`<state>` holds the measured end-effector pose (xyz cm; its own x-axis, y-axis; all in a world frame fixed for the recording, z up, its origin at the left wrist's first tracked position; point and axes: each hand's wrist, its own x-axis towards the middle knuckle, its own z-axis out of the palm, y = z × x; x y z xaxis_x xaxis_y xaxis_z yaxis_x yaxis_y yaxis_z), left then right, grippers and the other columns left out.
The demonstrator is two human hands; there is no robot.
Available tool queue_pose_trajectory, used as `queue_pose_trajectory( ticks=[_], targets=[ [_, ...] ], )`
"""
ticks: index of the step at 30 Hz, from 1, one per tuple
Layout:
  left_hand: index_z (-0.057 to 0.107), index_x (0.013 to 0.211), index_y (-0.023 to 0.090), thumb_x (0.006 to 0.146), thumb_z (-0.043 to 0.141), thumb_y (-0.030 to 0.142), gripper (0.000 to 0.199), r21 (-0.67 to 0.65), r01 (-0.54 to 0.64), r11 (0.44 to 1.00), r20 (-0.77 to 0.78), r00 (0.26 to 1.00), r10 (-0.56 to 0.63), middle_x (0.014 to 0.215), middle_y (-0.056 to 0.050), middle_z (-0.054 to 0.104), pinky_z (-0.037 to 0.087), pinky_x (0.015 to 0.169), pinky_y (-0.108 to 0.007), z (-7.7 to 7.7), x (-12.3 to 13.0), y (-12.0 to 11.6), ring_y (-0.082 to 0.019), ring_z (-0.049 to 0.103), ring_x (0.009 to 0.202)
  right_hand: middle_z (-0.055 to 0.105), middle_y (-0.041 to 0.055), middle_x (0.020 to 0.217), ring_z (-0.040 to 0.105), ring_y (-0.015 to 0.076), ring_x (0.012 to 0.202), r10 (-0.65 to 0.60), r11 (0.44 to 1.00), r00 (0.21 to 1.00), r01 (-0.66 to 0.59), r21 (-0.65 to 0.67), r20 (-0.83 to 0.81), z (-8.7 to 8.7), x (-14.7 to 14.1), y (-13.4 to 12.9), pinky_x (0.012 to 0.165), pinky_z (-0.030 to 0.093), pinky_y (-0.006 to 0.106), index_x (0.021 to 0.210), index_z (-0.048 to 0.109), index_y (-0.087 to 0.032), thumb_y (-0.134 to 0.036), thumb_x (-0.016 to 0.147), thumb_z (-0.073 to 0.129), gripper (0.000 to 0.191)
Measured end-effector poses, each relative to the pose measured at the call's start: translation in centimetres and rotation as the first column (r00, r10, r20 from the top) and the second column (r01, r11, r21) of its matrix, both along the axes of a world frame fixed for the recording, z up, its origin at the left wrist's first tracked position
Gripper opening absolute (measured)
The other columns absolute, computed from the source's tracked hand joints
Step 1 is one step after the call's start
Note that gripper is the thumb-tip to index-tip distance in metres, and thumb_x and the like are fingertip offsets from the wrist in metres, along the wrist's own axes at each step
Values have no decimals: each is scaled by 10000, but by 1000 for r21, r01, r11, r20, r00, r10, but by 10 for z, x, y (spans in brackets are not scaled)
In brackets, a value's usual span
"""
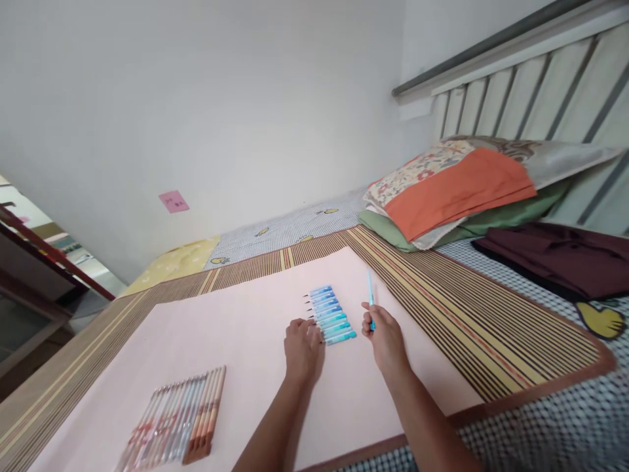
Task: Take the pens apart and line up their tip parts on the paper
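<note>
A column of several blue and teal pens (330,316) lies on the pale pink sheet, their dark tips pointing left. My left hand (301,342) rests at the left ends of the lower pens, its fingers spread over them. To the right of the column, my right hand (381,326) is closed round a light blue pen (370,288) held upright. At the lower left of the pink sheet (246,328), a row of several pens and brown-ended pencils (177,419) lies side by side.
The sheet lies on a striped mat (442,295) over a bed. Folded pillows with an orange cover (462,190) and dark maroon cloth (560,259) are at the right. A white slatted headboard (531,98) stands behind. A pink note (173,201) is on the wall.
</note>
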<state>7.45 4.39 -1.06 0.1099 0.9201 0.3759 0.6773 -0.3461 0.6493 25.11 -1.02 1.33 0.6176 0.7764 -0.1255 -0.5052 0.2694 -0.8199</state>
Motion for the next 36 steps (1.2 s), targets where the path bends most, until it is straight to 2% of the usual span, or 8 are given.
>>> queue_pose_trajectory(
  ticks=[3, 7, 11, 19, 23, 30, 33, 36],
  targets=[
    [732, 1090, 281, 908, 629, 322, 213, -10, 8, 1000, -70, 997, -9, 1185, -102, 644, 444, 975, -439, -2, 4, 0, -284, 563, 1153, 466, -54, 622, 407, 98, 546, 7, 1000, 1000, -7, 5, -7, 3, -2, 0, 491, 334, 240, 953, 699, -164, -506, 751, 746, 399],
    [721, 1129, 286, 977, 517, 388, 274, -14, -8, 1000, -232, 973, 5, 1245, -98, 615, 413, 960, -434, 2, 2, 0, -289, 553, 1171, 469, -51, 633, 419, 104, 543, 29, 999, 1000, -29, 20, 1, 8, -3, -2, 491, 350, 252, 945, 706, -173, -501, 768, 731, 374],
    [712, 1143, 280, 977, 508, 406, 292, -13, -18, 1000, -288, 957, 14, 1263, -103, 611, 402, 947, -438, 3, 2, 1, -297, 548, 1173, 473, -53, 635, 415, 101, 539, 31, 999, 1000, -31, 17, -2, 8, -3, -2, 486, 342, 248, 944, 704, -173, -505, 757, 728, 381],
    [712, 1149, 296, 969, 518, 403, 286, -4, -35, 999, -311, 950, 32, 1272, -104, 612, 403, 937, -439, -1, 4, 5, -303, 546, 1178, 462, -59, 624, 409, 100, 523, 60, 998, 998, -60, 18, 22, 3, -5, 2, 484, 324, 253, 950, 705, -176, -528, 772, 713, 395],
    [713, 1156, 308, 973, 512, 399, 287, 0, -29, 1000, -303, 952, 28, 1263, -101, 612, 412, 927, -441, 1, 3, 4, -303, 555, 1163, 471, -56, 621, 409, 101, 533, 52, 999, 999, -52, 4, 17, 2, -5, 2, 486, 319, 249, 961, 708, -168, -543, 743, 726, 434],
    [720, 1179, 319, 915, 605, 357, 291, -40, -26, 999, -328, 945, 12, 1261, -120, 631, 410, 952, -460, 7, 5, -1, -319, 516, 1197, 501, -49, 619, 415, 107, 533, 56, 998, 998, -56, -7, 32, 3, -7, 3, 490, 328, 258, 955, 711, -168, -539, 754, 721, 422],
    [722, 1163, 310, 909, 608, 355, 282, -51, -37, 998, -292, 956, 20, 1240, -115, 639, 415, 959, -464, 7, 7, 0, -316, 520, 1196, 506, -47, 618, 412, 108, 533, 61, 998, 997, -61, -13, 41, 2, -8, 3, 494, 328, 260, 956, 711, -172, -543, 759, 719, 420],
    [730, 1111, 286, 907, 606, 350, 247, -34, -50, 998, -186, 982, 43, 1195, -114, 655, 447, 943, -448, 6, 4, 2, -305, 554, 1159, 512, -41, 624, 419, 114, 539, 75, 997, 996, -74, -19, 48, 2, -7, 3, 499, 332, 265, 952, 712, -179, -536, 763, 715, 403]
  ],
)
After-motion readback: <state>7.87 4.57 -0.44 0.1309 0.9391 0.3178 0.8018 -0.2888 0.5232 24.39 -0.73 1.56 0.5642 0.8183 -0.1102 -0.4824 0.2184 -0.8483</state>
